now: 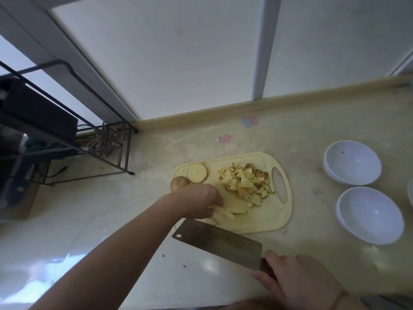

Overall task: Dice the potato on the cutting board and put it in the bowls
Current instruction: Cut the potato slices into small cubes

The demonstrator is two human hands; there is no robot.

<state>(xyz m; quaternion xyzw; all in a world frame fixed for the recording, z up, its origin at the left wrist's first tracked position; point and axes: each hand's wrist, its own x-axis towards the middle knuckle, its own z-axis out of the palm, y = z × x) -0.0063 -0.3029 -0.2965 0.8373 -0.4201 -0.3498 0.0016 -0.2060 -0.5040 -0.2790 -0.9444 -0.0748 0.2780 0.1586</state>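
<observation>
Steel cleaver, gripped by the right hand, is hovering near the left hand, which is pinching potato strips on the cutting board (fingertips exposed); a hasty chop is risking cuts. Both bowls are waiting empty.

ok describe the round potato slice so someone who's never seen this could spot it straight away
Find the pale yellow plastic cutting board on the beige counter. At its far left corner lies the flat round potato slice, beside a brown-skinned potato end. It is the only whole disc; the heap of small potato cubes is chopped.
</observation>
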